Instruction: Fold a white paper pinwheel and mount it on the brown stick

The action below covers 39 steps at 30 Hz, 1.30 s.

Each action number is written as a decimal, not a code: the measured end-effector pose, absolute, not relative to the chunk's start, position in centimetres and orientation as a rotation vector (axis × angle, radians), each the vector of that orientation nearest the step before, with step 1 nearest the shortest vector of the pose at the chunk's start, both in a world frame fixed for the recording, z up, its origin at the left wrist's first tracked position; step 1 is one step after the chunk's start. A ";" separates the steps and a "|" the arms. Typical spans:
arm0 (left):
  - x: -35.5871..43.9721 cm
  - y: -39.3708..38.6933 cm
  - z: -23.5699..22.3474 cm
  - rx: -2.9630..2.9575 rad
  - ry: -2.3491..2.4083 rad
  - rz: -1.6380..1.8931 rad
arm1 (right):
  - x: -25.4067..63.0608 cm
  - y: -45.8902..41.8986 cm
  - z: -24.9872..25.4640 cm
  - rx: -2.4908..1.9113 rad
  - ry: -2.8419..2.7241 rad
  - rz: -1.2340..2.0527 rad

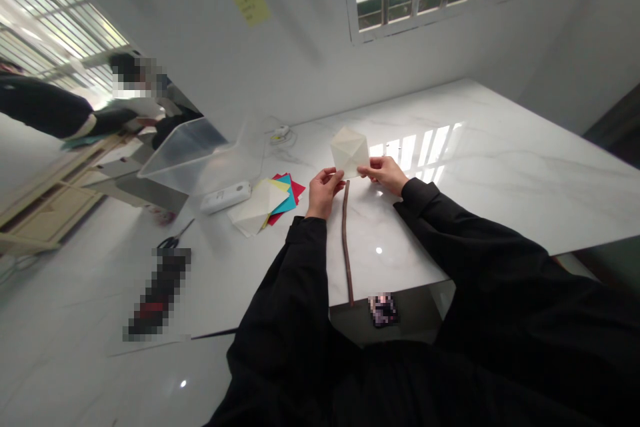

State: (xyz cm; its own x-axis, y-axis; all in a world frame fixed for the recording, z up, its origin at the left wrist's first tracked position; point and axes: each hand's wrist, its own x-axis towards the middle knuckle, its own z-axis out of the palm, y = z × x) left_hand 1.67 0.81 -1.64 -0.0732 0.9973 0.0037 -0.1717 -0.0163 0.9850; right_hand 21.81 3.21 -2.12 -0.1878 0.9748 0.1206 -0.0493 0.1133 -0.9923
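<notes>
Paper (349, 152), white and folded, held by left hand (324, 192) and right hand (384, 173), both pinching lower edges; light fingertip grip spares creases. Brown stick (345, 240) lies beside, untouched.

Your black sleeves (475, 253) reach toward the cream folded paper (349, 152) at 12 o'clock; red, teal and yellow origami sheets (286, 199) lie at 11 o'clock on the grey-veined white marble worktop (505, 160).
</notes>
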 end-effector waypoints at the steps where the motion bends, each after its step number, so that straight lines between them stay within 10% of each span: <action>1: 1.8 0.7 -1.6 1.067 1.098 1.331 | 21.8 3.1 -2.0 -0.992 -1.391 1.288; 39: 1.1 0.9 -1.1 1.381 1.163 1.419 | 21.5 3.3 -2.7 -0.957 -1.544 1.492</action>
